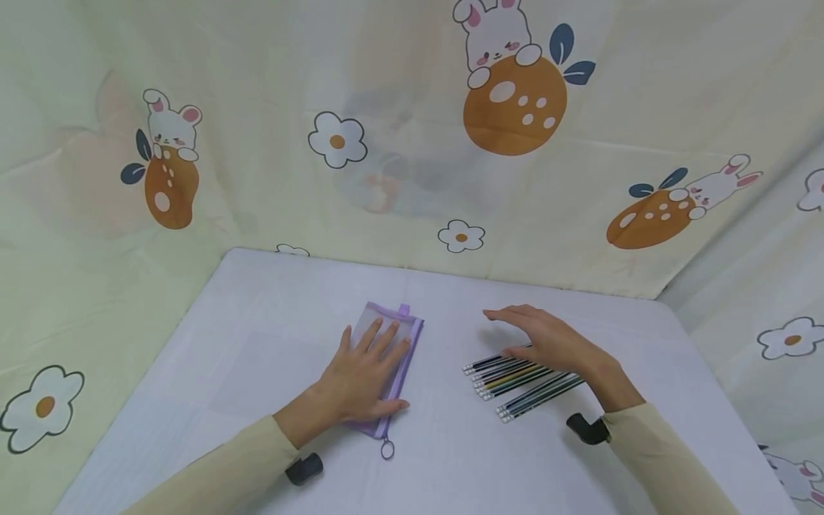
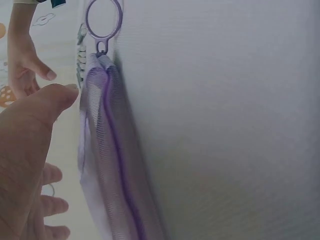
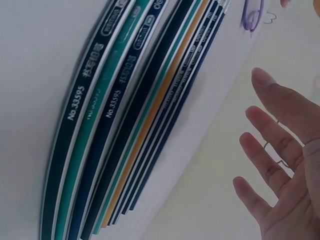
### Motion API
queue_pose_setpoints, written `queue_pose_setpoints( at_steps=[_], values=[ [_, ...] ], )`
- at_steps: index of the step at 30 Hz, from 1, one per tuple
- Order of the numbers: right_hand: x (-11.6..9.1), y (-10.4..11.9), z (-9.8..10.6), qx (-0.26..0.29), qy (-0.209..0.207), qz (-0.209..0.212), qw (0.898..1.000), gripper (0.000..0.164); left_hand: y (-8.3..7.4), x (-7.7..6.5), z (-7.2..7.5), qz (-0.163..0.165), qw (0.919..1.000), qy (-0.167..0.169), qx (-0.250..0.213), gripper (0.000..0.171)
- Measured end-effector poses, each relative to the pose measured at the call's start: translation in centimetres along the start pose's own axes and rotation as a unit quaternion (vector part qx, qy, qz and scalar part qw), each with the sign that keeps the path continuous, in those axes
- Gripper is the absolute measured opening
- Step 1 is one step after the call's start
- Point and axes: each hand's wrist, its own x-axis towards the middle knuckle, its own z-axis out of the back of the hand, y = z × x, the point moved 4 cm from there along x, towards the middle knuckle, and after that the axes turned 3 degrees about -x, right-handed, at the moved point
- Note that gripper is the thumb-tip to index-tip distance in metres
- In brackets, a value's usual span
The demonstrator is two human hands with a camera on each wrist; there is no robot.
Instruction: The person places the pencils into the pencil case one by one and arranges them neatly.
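Observation:
A purple mesh zip pouch (image 1: 407, 372) lies flat on the table, its ring pull (image 1: 387, 449) toward the near edge. Over the pouch is my left hand (image 1: 363, 375), fingers spread; whether the palm touches it I cannot tell. In the left wrist view, the purple zip (image 2: 117, 155) runs along the pouch's side. To the right, several striped pencils (image 1: 515, 378) lie side by side with white eraser ends pointing left. Above their far part hovers my right hand (image 1: 553, 340), its fingers extended and holding nothing. The right wrist view shows dark, green and yellow pencils (image 3: 95, 115) apart from the fingers.
The white table (image 1: 438, 472) has a back edge against a curtain (image 1: 399, 193) printed with rabbits and flowers. More printed cloth hangs at the left and right sides. A dark wrist device (image 1: 305, 469) sits at the left cuff, another (image 1: 587, 429) at the right.

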Motion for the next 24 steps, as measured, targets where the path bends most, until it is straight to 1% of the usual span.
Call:
queue_pose_setpoints(
  at_steps=[4,9,16,21,24],
  values=[
    [0.3,-0.4,-0.5,0.006,0.011,-0.001,1.000,0.069,-0.1,0.1,-0.3,0.012,0.9997,0.017,-0.016,0.097],
    [0.7,-0.6,-0.7,0.003,0.020,0.007,1.000,0.058,0.0,0.1,-0.6,0.027,0.9985,0.028,-0.038,0.097],
    [1.1,-1.1,-1.5,0.001,0.060,0.002,0.998,0.051,-0.2,0.1,-0.9,0.032,0.9973,0.028,-0.059,0.095],
    [1.4,-1.2,-1.9,0.000,0.076,0.003,0.997,0.050,-0.3,0.1,-1.2,0.031,0.9976,0.023,-0.058,0.093],
    [1.5,-1.3,-2.2,-0.002,0.084,-0.002,0.996,0.048,-0.4,0.1,-1.5,0.034,0.9974,0.026,-0.058,0.092]
  ],
)
